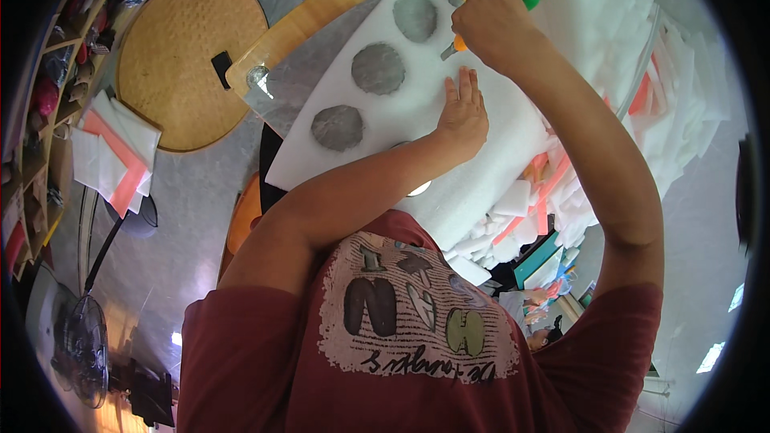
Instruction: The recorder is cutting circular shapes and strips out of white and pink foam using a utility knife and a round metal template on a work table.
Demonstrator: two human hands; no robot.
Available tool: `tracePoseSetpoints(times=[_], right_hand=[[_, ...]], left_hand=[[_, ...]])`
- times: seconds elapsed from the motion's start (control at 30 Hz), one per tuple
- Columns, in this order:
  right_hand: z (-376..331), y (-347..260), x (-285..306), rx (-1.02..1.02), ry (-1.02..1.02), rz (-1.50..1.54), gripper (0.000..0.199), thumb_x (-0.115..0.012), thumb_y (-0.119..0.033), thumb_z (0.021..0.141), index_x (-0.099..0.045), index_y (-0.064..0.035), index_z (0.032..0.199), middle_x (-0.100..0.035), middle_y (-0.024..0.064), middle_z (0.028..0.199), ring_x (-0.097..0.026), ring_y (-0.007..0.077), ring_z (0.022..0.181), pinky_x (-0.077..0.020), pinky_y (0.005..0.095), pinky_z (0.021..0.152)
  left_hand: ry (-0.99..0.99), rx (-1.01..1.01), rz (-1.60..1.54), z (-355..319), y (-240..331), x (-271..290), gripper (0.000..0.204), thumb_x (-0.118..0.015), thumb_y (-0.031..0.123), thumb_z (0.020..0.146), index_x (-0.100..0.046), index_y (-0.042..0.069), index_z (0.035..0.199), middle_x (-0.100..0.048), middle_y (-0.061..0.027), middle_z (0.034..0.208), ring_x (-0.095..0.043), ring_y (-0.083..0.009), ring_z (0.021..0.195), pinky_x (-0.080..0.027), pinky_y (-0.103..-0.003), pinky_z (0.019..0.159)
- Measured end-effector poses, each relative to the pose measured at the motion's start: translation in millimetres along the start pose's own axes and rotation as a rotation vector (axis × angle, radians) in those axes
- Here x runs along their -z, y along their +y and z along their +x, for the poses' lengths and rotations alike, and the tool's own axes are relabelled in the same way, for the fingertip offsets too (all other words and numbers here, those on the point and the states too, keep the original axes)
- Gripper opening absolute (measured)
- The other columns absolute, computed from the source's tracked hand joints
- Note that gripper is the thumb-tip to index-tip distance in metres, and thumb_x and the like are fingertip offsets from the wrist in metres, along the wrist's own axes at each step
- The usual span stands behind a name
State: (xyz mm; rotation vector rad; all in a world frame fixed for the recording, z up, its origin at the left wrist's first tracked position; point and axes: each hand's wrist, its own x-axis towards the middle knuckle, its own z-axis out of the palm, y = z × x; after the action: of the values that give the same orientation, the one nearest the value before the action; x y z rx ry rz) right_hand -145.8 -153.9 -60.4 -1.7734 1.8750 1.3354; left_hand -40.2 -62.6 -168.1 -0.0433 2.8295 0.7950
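A thick white foam sheet (321, 88) lies on a glass-topped table with a wooden rim. Three large round holes run in a slanting row along its left part, and the edge of another round shape shows beside my left forearm. My left hand (465, 122) rests on the foam with its fingers stretched out flat. Just beyond it, my right hand (496, 26) is wrapped round a utility knife (459, 43) with an orange body and a green end. The knife's blade points down at the foam, close to my left fingertips; whether it has entered the foam I cannot tell.
White foam sheets (593, 0) are heaped at the far right, with white and pink offcuts (533, 192) below. A round woven board (188, 64) lies left of the table's wooden rim (321, 16). Shelves (48, 112) and a fan (80, 353) stand at left. Another person (529, 313) is partly visible.
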Motion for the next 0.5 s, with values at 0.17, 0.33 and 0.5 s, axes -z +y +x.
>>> tracePoseSetpoints(times=[0.17, 0.33, 0.5], right_hand=[[7.3, 4.0, -4.2, -0.020, 0.024, 0.065, 0.010, -0.065, -0.014, 0.073, -0.068, -0.0197, 0.081, -0.062, 0.0004, 0.069, -0.060, 0.0187, 0.070, -0.0390, 0.0317, 0.068], [18.2, -4.5, 8.8, -0.081, -0.081, -0.023, 0.010, -0.062, -0.010, 0.074, -0.068, -0.0167, 0.079, -0.064, 0.0016, 0.073, -0.062, 0.0197, 0.072, -0.0396, 0.0345, 0.070], [31.8, 9.7, -2.6, -0.029, -0.145, 0.017, 0.009, -0.061, -0.011, 0.075, -0.067, -0.0158, 0.081, -0.064, 0.0011, 0.078, -0.063, 0.0183, 0.075, -0.0406, 0.0347, 0.069]], left_hand=[[0.014, -0.075, -0.039, -4.1, -10.8, -2.4, 0.070, -0.060, 0.037, 0.080, -0.039, -0.010, 0.126, -0.020, -0.0349, 0.138, -0.014, -0.0468, 0.131, -0.020, -0.055, 0.103], [0.026, -0.128, 0.015, -6.2, -18.4, -0.9, 0.063, -0.061, 0.028, 0.079, -0.041, -0.007, 0.127, -0.022, -0.0334, 0.138, -0.016, -0.0449, 0.132, -0.021, -0.053, 0.104], [0.074, -0.157, -0.010, -9.6, -24.7, -3.4, 0.048, -0.049, 0.014, 0.082, -0.043, -0.005, 0.126, -0.026, -0.0310, 0.138, -0.019, -0.0418, 0.132, -0.023, -0.047, 0.105]])
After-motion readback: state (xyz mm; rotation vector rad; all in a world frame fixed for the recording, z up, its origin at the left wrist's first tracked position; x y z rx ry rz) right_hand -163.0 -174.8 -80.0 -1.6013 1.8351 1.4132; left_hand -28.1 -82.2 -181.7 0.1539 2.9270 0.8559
